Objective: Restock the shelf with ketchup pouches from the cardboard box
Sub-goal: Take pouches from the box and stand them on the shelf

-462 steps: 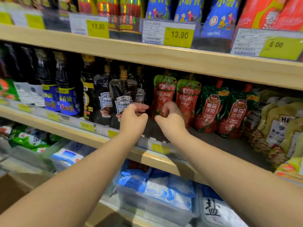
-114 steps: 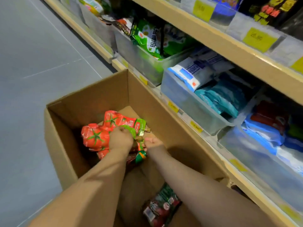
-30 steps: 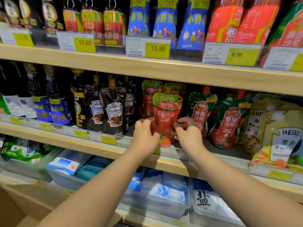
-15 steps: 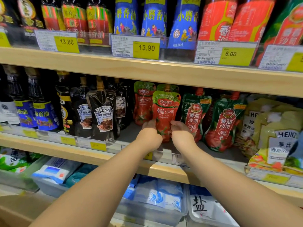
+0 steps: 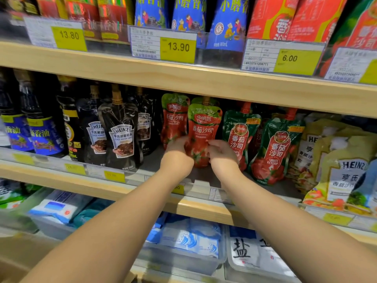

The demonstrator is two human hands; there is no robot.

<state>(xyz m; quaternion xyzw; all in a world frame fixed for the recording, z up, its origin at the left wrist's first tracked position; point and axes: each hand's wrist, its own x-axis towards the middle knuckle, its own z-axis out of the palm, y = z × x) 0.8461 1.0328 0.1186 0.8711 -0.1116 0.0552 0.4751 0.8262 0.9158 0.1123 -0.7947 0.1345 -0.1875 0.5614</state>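
Wooden supermarket shelving fills the view, with the middle shelf (image 5: 204,207) at its centre and yellow price tags (image 5: 177,50) clipped along the front edges. Both bare forearms reach up to this shelf. Left hand (image 5: 177,155) and right hand (image 5: 221,155) close around the lower part of one red-and-green ketchup pouch (image 5: 203,129), the left from the pouch's left edge and the right from its right edge, fingers curled onto the front; the pouch stands upright, its base near the shelf surface, though contact with the shelf is hidden by the hands. Just behind and to the left stands a second pouch of the same design (image 5: 174,117). To the right, close beside, stand green-topped ketchup pouches (image 5: 273,148), and beyond them pale yellow Heinz pouches (image 5: 344,172). To the left stand dark Heinz sauce pouches (image 5: 120,137) and dark bottles with blue labels (image 5: 43,135). Blue-labelled bottles (image 5: 189,13) occupy the shelf above. Clear bins of white and blue salt bags (image 5: 195,244) sit on the shelf below. No part of the cardboard box can be clearly identified
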